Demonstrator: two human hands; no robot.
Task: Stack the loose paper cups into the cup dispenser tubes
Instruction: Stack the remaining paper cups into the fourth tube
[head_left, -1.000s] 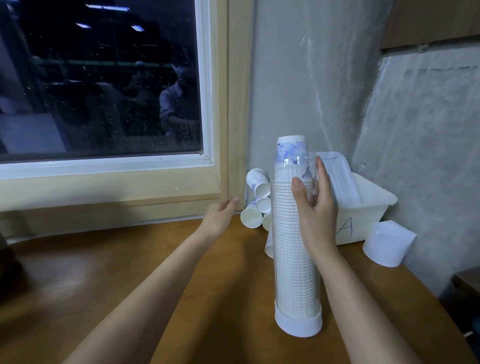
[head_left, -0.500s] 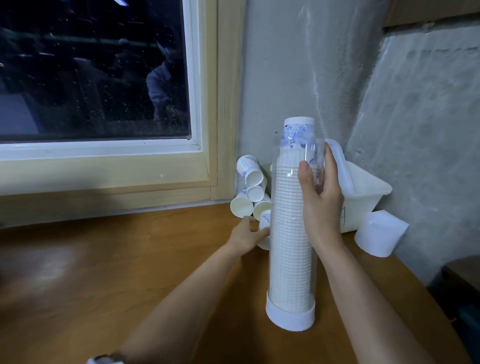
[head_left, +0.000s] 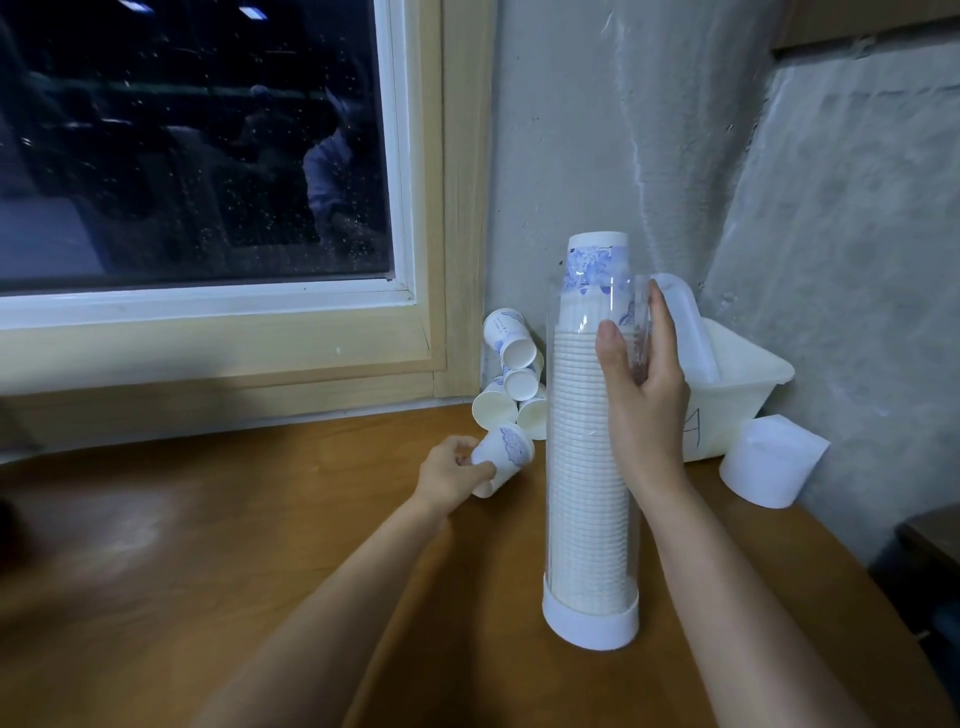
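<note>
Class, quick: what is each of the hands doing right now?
Left hand: holds a loose cup.
Right hand: grips the dispenser tube.

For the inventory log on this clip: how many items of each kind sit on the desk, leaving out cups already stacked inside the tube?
Dispenser tube: 1, gripped by the right hand.
Loose cups: 5 in view, one cup pinched in the left hand, four in the pile; the tube may hide more.
White tub: 1.
White cap: 1.
Total: 8.
</note>
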